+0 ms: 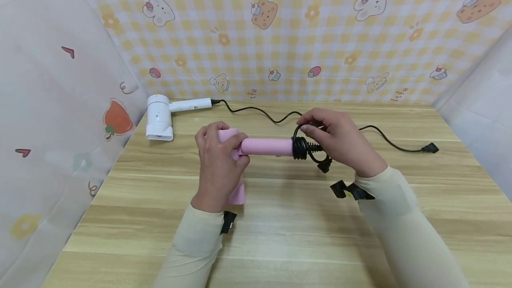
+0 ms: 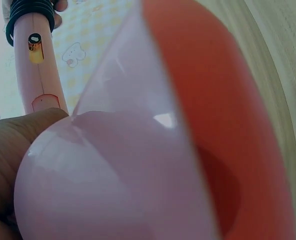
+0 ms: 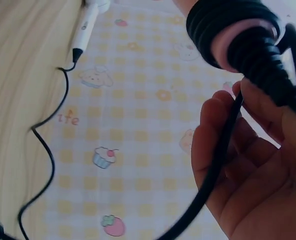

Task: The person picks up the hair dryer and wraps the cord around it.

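On my screen I have the left hand (image 1: pixel 217 163) curled round the head of the pink hair dryer (image 1: pixel 260 146), right of the white hair dryer (image 1: pixel 158 117) and nearer the camera. Farther right of that white hair dryer, the right hand (image 1: pixel 338 140) — thumb and fingertips nearly together — pinches the black cord (image 1: pixel 298 148), partly coiled round the pink handle's end

Bright head view, dimmer wrist views
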`<state>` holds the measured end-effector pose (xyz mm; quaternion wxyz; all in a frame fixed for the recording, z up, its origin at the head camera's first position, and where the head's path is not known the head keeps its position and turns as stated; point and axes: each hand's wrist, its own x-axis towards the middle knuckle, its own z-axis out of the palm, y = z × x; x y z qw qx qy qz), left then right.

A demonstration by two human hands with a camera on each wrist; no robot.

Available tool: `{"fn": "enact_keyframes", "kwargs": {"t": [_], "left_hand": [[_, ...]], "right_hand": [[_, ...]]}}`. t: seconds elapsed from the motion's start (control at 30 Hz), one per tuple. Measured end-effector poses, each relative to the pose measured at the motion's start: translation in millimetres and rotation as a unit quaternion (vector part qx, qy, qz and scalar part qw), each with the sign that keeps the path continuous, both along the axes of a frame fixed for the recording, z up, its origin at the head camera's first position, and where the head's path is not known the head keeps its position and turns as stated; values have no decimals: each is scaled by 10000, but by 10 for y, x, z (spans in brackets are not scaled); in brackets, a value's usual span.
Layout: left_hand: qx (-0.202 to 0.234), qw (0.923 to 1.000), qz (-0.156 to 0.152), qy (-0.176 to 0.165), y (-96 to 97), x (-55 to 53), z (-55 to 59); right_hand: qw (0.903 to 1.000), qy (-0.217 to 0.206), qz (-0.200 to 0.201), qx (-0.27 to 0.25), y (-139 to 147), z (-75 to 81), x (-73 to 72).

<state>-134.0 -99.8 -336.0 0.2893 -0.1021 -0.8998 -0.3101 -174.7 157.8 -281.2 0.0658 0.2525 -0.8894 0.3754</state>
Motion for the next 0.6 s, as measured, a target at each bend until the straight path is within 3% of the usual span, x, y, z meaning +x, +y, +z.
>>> {"fn": "enact_keyframes", "kwargs": {"t": [0.33, 0.6], "left_hand": [[-13, 9999, -16, -140, -8, 26, 23], [191, 9996, -111, -186, 6, 35, 54]], "right_hand": [[9927, -1058, 260, -523, 13, -121, -139], [9870, -1171, 655, -880, 28, -245, -184]]}}
